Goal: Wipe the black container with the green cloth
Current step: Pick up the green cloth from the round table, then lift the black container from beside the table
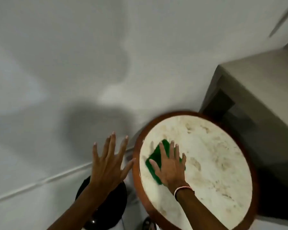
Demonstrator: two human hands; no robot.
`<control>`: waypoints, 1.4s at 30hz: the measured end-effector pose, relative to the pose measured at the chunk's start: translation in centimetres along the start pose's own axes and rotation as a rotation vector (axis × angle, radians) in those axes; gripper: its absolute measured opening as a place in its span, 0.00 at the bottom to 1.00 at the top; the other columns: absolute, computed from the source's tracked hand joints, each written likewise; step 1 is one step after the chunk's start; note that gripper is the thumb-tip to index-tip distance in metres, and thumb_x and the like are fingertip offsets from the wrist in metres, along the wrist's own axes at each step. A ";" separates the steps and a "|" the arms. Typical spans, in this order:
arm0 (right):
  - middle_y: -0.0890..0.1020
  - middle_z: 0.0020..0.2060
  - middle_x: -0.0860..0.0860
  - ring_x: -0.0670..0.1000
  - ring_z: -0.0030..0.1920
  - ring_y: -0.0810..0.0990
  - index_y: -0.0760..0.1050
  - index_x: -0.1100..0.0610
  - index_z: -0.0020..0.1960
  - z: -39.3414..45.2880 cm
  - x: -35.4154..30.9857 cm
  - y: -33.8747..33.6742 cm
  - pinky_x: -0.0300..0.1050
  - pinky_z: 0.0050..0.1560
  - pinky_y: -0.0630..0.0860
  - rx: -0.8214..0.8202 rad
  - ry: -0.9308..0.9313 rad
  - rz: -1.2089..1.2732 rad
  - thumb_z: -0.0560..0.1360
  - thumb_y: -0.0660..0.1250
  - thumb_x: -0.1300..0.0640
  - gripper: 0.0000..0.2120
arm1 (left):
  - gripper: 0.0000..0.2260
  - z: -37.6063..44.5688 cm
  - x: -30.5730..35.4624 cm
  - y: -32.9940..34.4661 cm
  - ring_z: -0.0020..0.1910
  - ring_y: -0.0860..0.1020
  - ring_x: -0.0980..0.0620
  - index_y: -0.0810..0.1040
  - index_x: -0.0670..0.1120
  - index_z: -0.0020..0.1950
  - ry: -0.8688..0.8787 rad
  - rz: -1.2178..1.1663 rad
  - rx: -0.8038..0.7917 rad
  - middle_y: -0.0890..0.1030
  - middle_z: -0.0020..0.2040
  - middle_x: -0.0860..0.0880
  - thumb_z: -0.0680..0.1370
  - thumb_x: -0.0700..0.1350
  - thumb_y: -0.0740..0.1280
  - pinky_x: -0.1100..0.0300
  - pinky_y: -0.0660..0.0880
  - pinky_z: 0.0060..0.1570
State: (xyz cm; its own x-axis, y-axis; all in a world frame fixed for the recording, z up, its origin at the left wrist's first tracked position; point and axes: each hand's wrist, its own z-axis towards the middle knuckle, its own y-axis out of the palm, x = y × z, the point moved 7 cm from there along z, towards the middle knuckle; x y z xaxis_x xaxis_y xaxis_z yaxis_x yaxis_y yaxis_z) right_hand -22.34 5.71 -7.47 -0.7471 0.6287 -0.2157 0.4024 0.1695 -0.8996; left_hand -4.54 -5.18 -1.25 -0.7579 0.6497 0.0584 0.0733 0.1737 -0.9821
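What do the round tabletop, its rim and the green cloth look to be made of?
The tabletop looks like pale marble or stone, with mottled brownish veining; blur leaves this open. Its rim seems to be reddish-brown polished wood. The green cloth under the right hand looks like a flat, soft fabric or sponge pad.

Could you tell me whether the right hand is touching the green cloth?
Touching. The head view shows the right hand lying flat on the cloth, fingers spread over it, on the round table.
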 end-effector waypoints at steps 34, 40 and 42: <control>0.66 0.69 0.45 0.39 0.73 0.70 0.68 0.46 0.76 -5.1 -14.8 22.5 0.28 0.72 0.68 0.244 -0.209 0.892 0.81 0.61 0.54 0.23 | 0.29 -5.5 -19.6 34.2 0.63 0.77 0.29 0.81 0.40 0.67 -0.155 -0.373 -0.107 0.78 0.61 0.33 0.80 0.62 0.60 0.33 0.72 0.73; 0.57 0.86 0.53 0.53 0.85 0.58 0.63 0.41 0.80 -4.1 -20.3 38.6 0.52 0.85 0.61 -0.242 -0.341 0.710 0.83 0.62 0.52 0.26 | 0.31 -16.9 -28.1 36.3 0.82 0.65 0.36 0.65 0.46 0.82 -0.388 -0.547 0.160 0.62 0.83 0.37 0.85 0.64 0.55 0.35 0.68 0.78; 0.47 0.87 0.53 0.53 0.88 0.46 0.56 0.38 0.82 -5.0 -23.3 43.3 0.61 0.86 0.53 -0.407 -0.481 0.605 0.83 0.60 0.44 0.29 | 0.31 -18.2 -29.3 37.2 0.85 0.60 0.36 0.58 0.50 0.85 -0.433 -0.604 0.240 0.58 0.86 0.37 0.85 0.64 0.53 0.29 0.64 0.78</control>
State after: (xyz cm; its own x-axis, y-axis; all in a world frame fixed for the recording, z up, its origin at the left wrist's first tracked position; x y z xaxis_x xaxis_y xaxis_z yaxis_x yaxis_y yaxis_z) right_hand 15.11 2.21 -39.53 -0.4490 0.3254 -0.8322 0.8915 0.2260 -0.3927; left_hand 32.16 -4.30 -36.27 -0.8110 0.1381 0.5686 -0.5374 0.2085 -0.8171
